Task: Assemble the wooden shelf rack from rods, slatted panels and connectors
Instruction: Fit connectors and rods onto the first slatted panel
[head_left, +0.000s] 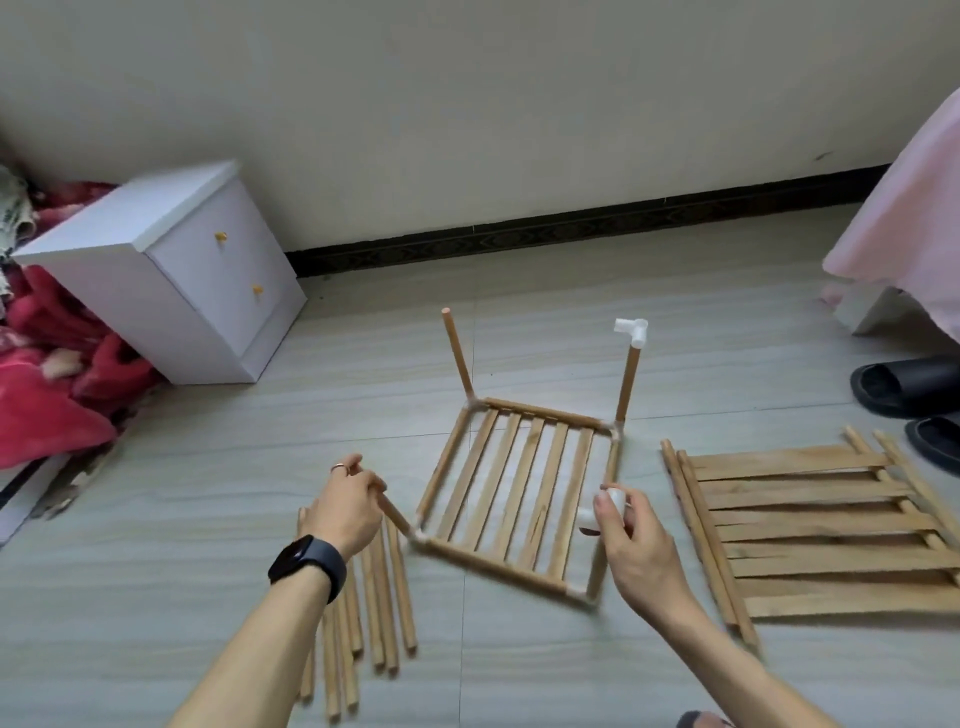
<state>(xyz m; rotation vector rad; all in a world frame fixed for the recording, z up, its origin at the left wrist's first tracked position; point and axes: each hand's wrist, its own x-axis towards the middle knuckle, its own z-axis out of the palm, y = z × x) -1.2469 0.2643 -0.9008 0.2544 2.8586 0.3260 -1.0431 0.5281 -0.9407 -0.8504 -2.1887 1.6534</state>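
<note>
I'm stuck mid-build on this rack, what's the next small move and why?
Probably press the white connector in your right hand down onto the near right upright rod. The far right rod carries one, and your left hand grips the near left rod.

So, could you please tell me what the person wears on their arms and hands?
The left hand bears a thin metallic ring, and its wrist carries a black rectangular smartwatch on a black band. The right hand shows nothing worn. No sleeves are visible.
</note>
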